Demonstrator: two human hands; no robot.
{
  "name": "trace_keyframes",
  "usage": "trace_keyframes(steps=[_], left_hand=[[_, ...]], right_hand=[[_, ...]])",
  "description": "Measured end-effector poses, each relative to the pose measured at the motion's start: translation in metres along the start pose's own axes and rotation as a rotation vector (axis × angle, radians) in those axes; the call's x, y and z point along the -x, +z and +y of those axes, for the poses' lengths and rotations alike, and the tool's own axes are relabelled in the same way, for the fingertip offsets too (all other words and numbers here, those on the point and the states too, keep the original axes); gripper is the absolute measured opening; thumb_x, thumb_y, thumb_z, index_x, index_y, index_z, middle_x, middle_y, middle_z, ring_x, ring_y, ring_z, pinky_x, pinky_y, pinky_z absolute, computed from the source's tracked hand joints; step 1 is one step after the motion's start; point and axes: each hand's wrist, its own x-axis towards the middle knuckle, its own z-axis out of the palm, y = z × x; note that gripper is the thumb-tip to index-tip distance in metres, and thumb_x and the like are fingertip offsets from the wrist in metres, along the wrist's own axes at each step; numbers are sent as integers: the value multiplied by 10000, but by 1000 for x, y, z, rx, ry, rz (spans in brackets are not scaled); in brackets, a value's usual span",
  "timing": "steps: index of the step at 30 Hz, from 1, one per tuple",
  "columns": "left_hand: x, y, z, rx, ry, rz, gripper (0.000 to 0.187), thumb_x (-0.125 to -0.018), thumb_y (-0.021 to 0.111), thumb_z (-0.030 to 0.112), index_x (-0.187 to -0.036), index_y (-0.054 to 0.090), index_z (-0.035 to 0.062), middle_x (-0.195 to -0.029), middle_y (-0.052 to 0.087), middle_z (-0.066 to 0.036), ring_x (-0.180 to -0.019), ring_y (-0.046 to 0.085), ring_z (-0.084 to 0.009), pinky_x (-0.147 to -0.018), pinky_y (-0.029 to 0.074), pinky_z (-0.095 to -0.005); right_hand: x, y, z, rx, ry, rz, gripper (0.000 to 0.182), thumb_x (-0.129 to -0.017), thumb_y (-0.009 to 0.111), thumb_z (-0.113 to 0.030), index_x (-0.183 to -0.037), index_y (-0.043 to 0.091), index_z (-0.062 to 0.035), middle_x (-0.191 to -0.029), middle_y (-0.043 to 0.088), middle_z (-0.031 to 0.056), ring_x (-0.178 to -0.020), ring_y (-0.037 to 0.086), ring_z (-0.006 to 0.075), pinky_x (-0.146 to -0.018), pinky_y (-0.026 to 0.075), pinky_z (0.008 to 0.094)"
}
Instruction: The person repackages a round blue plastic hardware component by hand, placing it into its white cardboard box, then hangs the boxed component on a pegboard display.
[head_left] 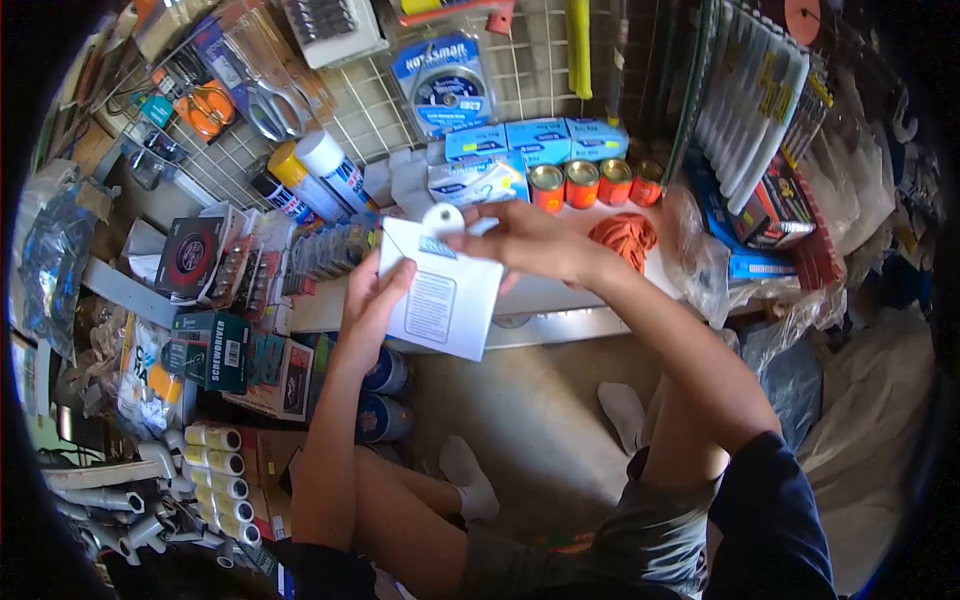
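A white packet (445, 300) with a printed text box is held up over the shelf edge. My left hand (378, 305) grips its left side, thumb on the front face. At its top edge is my right hand (530, 240), fingers bent around the upper right corner beside a round white tab (443, 217) with a small hole. What the right fingertips pinch is partly hidden. Behind the hands stand blue-and-white boxes (478, 180), and small orange-red cans (583, 185) are right of them.
Spray cans (310, 172), a green screwdriver box (208, 350) and small packs line the left. Orange cord (625, 238) lies right of the hands. Wrapped white packs (765, 115) hang at right. Rolls (222, 480) stand low left. A wire grid (540, 75) rises behind.
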Motion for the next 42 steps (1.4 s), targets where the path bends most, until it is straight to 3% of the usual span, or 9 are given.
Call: trace_keyframes(steps=[4,7,14,17,28,31,34,38,42], left_hand=[[-3,5,-7,-33,13,-71,336,-1017,645,216,-1252,611,-22,-1086,692,-49,-972,628,-79,-846,505,-254],[-8,13,-9,6,41,-68,327,-1018,646,201,-1267,605,-6,-1107,686,-43,-975,626,-80,-837,509,-261],[-18,47,1,566,13,231,313,-1024,613,174,-1292,569,20,-1190,674,-78,-1130,642,-186,-983,502,-335],[-18,49,3,565,-1,231,391,-974,612,168,-1327,542,14,-1221,663,-107,-1132,652,-216,-958,523,-354],[-15,51,9,580,10,298,616,-993,667,428,-1401,464,13,-1244,632,-127,-1098,655,-226,-881,548,-368],[-11,44,-9,675,87,18,755,-969,646,542,-1468,387,38,-1343,595,-144,-1105,654,-280,-899,545,-443],[-8,35,11,632,174,-556,781,-950,590,644,-1472,403,95,-1297,628,-163,-1103,650,-290,-857,533,-427],[-11,42,5,517,-9,-409,614,-1017,487,611,-1339,506,88,-1195,654,-137,-1086,653,-261,-871,515,-403],[-12,54,7,491,-95,-309,554,-1055,413,585,-1252,553,87,-1168,657,-113,-1081,649,-245,-899,498,-386]], right_hand=[[-2,-11,24,214,-186,37,345,-991,687,-320,-1112,714,3,-868,735,83,-710,665,121,-636,546,300],[4,-22,10,215,-62,3,380,-993,701,-338,-1214,697,-29,-963,725,66,-834,631,98,-738,506,266],[34,-8,-11,273,-169,140,690,-941,746,-418,-1390,510,50,-1202,669,162,-1060,655,203,-958,516,348],[41,-1,-11,193,-36,125,643,-985,688,-415,-1362,493,67,-1059,690,147,-903,662,169,-735,553,308],[72,-4,-33,67,-63,-28,634,-1040,592,-406,-1477,409,14,-1097,694,161,-824,719,190,-573,565,287],[83,-8,-46,65,-158,25,526,-1055,586,-301,-1440,431,21,-1101,676,157,-759,727,189,-571,556,261],[111,-28,-77,100,-480,401,347,-1059,557,-216,-1339,512,-15,-947,660,67,-714,694,134,-574,504,251],[140,-82,-172,70,-714,907,301,-1053,556,-255,-1277,559,-55,-875,610,10,-639,541,69,-485,403,204],[146,-138,-244,113,-897,1046,274,-1063,543,-283,-1190,614,-50,-784,557,-25,-557,452,38,-455,331,231]])
